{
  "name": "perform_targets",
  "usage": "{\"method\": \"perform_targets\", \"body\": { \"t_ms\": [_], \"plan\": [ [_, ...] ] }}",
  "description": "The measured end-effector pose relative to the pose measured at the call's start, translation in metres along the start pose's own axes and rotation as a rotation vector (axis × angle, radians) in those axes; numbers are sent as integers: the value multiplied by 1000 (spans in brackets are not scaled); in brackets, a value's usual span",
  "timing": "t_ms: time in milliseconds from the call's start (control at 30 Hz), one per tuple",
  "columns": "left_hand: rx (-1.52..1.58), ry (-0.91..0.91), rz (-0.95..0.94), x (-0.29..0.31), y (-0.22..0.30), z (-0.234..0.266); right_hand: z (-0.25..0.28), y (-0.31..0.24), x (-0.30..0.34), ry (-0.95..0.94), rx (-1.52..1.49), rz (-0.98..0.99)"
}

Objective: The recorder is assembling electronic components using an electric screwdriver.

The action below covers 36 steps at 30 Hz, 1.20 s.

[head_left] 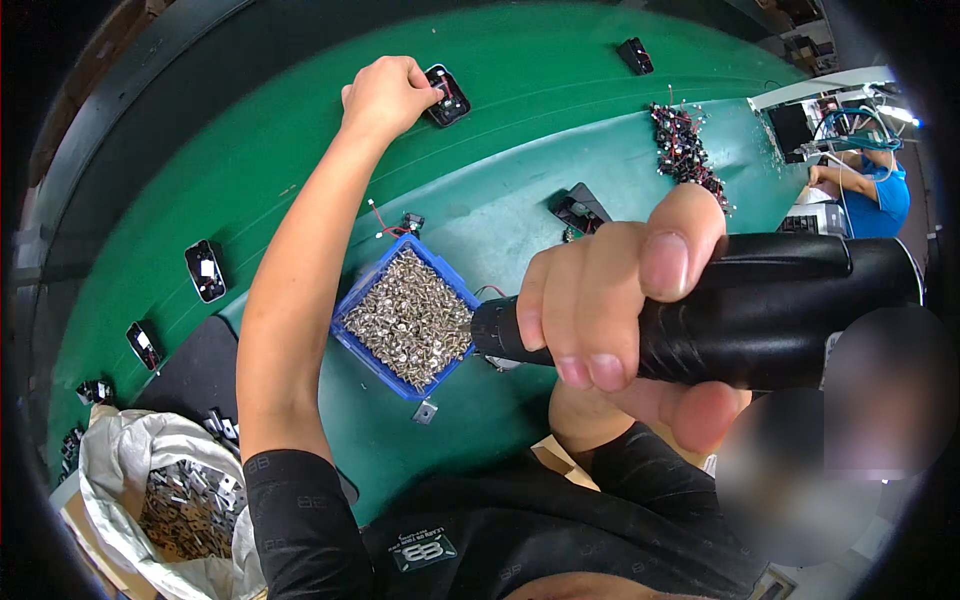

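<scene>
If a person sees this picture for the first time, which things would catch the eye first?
First, the right hand near the camera, gripping a thick black power screwdriver that points left toward a blue tray of silver screws. Then the left hand, stretched far out onto the green belt, touching a small black part.

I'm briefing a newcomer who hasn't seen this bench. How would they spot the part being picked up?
Follow the dark green belt curving across the top. Several black parts ride on it; take the one at the fingertips of the outstretched left hand. It alone is being touched, and red wiring shows inside it.
</scene>
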<state>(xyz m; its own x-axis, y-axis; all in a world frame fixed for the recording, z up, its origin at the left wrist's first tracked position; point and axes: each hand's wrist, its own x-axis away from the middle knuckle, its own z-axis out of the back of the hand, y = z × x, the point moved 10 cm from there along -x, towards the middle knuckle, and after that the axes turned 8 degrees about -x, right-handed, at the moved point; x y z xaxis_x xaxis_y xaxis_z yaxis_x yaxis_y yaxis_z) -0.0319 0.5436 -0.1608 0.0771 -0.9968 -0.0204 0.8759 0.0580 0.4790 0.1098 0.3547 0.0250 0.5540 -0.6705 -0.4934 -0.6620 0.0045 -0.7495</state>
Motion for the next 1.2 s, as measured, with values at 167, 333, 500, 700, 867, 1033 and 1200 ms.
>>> {"method": "perform_targets", "body": {
  "t_ms": [167, 333, 500, 700, 867, 1033, 1200],
  "plan": [
    [183, 55, -29, -12, -9, -13, 11, 2, -2, 250, -13, -55],
    [222, -43, -49, -11, -14, -11, 3, 2, -6, -31, -36, -33],
    [329, 112, -33, 59, -57, 54, 0, 8, -1, 100, -111, -25],
    [476, 211, 261, 225, -128, 104, -14, 20, 0, -23, -56, 34],
    [253, 278, 171, 308, -114, 92, -46, 42, 0, -68, -121, 4],
    [311, 304, 79, 323, -111, 97, -79, 75, 1, -133, -182, -57],
    [166, 175, -57, 324, -95, 88, -94, 99, 4, -89, -136, -19]
  ]
}}
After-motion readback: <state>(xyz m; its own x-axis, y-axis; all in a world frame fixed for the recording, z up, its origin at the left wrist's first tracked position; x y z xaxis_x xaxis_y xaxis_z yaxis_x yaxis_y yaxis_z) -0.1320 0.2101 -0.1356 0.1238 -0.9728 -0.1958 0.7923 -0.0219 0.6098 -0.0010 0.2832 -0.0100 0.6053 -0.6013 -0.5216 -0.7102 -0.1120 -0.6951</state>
